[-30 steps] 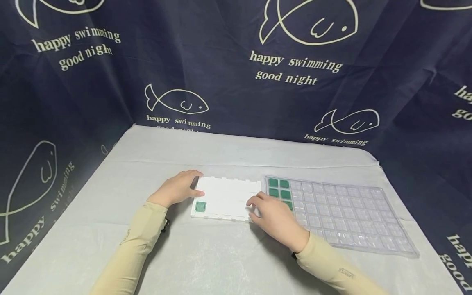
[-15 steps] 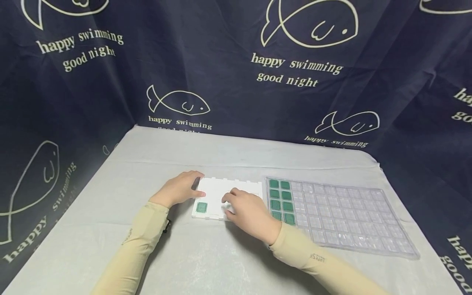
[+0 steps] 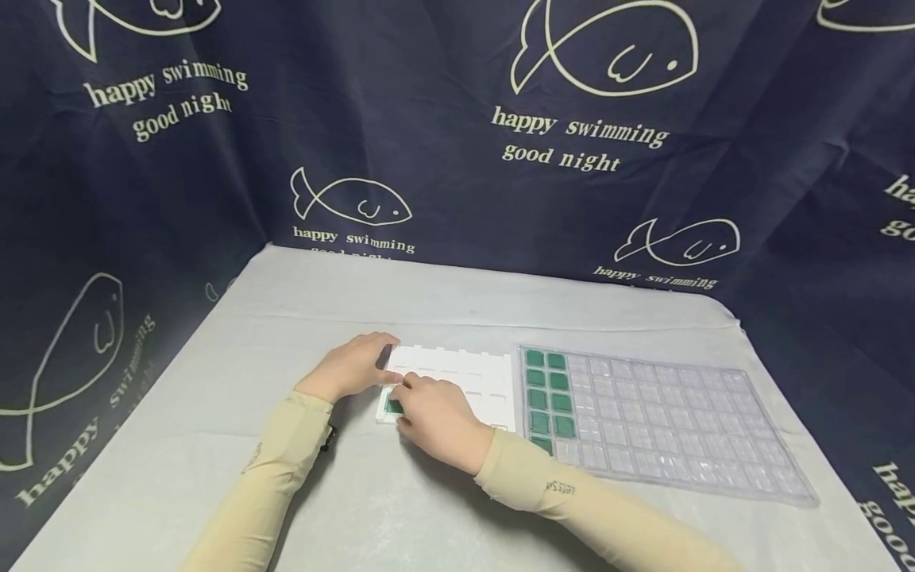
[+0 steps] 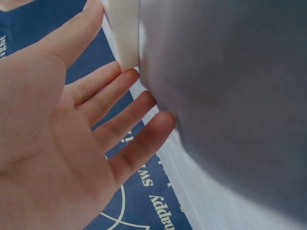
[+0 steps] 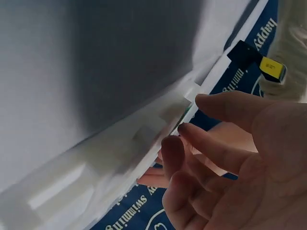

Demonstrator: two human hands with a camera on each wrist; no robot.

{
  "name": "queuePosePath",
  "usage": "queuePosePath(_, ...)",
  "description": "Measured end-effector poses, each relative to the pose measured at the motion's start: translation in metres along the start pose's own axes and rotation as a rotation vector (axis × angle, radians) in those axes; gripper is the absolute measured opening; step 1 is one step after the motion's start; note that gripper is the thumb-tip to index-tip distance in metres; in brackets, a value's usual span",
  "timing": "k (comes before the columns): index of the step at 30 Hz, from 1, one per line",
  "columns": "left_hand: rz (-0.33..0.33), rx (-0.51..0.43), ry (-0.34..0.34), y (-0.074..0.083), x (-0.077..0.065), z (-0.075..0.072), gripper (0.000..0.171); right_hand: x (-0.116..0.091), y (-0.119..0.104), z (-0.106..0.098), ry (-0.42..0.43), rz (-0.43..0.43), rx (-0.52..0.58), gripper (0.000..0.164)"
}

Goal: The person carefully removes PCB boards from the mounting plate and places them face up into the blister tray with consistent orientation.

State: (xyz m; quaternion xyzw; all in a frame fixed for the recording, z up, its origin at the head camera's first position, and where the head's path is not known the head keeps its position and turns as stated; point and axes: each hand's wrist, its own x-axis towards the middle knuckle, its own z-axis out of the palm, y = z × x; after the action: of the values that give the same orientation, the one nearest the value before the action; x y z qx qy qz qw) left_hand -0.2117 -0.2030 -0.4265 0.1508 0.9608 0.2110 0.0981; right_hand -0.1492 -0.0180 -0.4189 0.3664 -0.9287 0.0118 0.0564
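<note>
A white slotted tray (image 3: 429, 357) lies flat in the middle of the table. My left hand (image 3: 350, 369) steadies its left end. The thumb rests at the left edge while straight fingers touch the far corner, as the left wrist view confirms. My right hand (image 3: 436, 413) reaches over the tray's near left corner. Its thumb and index fingertips, slightly apart, straddle a small green square chip (image 3: 392, 403). In the right wrist view only a thin green edge shows between them, so whether they grip it is unclear. The right hand's other fingers are curled.
Right of the white tray lies a long clear plastic tray (image 3: 679, 413) divided into compartments. Several green chips (image 3: 556, 381) fill its two leftmost columns, except one compartment at the near end. A navy curtain with fish drawings hangs behind the table (image 3: 343, 492).
My right hand has moved left across the white tray, from its right end to the green chip at the near left corner. The left hand has stayed at the tray's left end.
</note>
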Motion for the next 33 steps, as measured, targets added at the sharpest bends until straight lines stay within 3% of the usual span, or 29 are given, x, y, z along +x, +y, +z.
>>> queuePosePath(9, -0.004, 0.012, 0.001, 0.0, 0.001, 0.0, 0.064, 0.007, -0.007, 0.006, 0.036, -0.001, -0.062, 0.029)
queuePosePath(15, -0.004, 0.014, 0.005, -0.001, 0.001, 0.001, 0.063, 0.01, -0.008, 0.009, 0.098, 0.031, -0.097, 0.018)
queuePosePath(23, -0.003, 0.017, 0.0, 0.001, 0.001, 0.001, 0.062, 0.013, -0.006, 0.008, 0.048, 0.046, -0.11, 0.021)
queuePosePath(29, -0.003, 0.001, -0.009, 0.002, 0.001, 0.001, 0.065, 0.014, -0.003, 0.003, 0.057, 0.053, -0.01, 0.027)
queuePosePath(33, -0.001, -0.001, -0.004, 0.002, -0.001, 0.0, 0.068, 0.014, 0.0, -0.003, 0.066, 0.057, 0.033, 0.04)
